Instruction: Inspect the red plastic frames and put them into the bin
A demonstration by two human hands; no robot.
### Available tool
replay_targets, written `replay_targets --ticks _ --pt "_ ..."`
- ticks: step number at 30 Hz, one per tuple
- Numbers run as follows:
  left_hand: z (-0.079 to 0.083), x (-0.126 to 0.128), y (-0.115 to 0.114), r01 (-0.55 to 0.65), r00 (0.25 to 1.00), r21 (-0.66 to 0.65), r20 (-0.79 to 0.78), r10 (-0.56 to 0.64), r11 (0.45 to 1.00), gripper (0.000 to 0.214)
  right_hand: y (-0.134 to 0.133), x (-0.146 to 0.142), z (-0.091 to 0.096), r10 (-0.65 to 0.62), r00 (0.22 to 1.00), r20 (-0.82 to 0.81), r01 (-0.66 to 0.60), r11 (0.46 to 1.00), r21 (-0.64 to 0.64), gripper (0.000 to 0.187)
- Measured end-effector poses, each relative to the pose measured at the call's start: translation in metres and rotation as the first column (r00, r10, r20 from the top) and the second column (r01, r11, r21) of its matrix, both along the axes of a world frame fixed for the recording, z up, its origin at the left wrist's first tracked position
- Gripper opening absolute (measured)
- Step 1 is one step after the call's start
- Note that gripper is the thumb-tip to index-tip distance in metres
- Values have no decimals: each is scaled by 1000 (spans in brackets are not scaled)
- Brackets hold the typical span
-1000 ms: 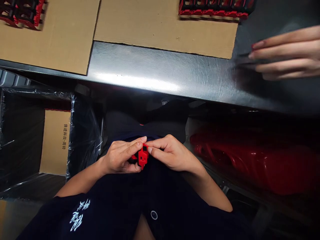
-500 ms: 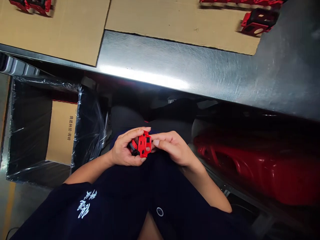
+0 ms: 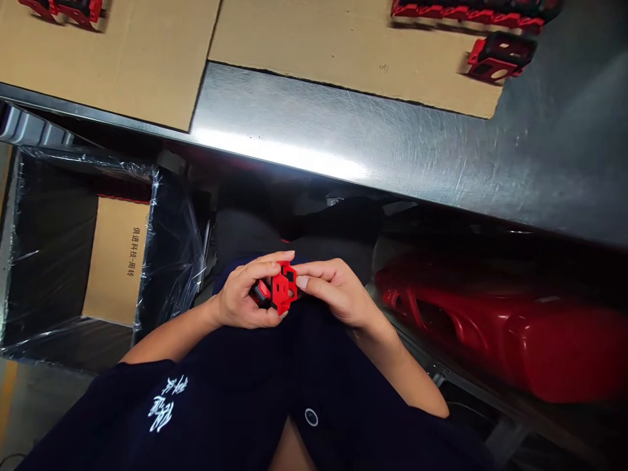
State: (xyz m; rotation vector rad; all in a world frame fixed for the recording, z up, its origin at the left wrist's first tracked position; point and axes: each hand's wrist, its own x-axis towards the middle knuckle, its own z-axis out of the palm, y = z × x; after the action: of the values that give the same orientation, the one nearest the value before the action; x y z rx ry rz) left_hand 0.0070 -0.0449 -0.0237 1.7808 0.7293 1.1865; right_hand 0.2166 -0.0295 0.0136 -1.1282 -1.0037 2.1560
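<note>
A small red plastic part [image 3: 281,288] with square cut-outs and a dark piece at its left side is held low over my lap. My left hand [image 3: 240,291] wraps its left side, fingers curled over the top. My right hand [image 3: 331,291] pinches its right edge with the thumb and fingertips. Much of the part's far side is hidden by my fingers. Another red and black frame-shaped part [image 3: 500,57] lies on the cardboard at the upper right, well out of reach of both hands.
A steel table [image 3: 343,147] runs across the view, with cardboard sheets [image 3: 343,52] on it and rows of red parts [image 3: 466,10] along the top. A plastic-lined box [image 3: 53,261] stands at lower left, and a large glossy red object [image 3: 505,333] lies at right.
A co-worker's hand at the right of the table has left the view, and a red part now lies on the cardboard there. The held part has turned slightly between my hands.
</note>
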Motion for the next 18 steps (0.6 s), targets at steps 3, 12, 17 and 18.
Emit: replay_targets --ticks 3,12,17,18 --pt "2 0 0 -12 996 108 -86 21 994 84 1 2 1 35 995 98 -42 996 77 27" --pt "13 -4 2 45 953 317 -299 55 948 69 2 5 11 122 946 300 -183 965 186 34" --pt "16 -4 3 72 938 351 -342 56 934 64 2 6 14 147 935 323 -222 952 209 33" --pt "17 -4 3 74 938 351 -341 54 933 62 2 7 15 164 934 318 -239 947 215 33"
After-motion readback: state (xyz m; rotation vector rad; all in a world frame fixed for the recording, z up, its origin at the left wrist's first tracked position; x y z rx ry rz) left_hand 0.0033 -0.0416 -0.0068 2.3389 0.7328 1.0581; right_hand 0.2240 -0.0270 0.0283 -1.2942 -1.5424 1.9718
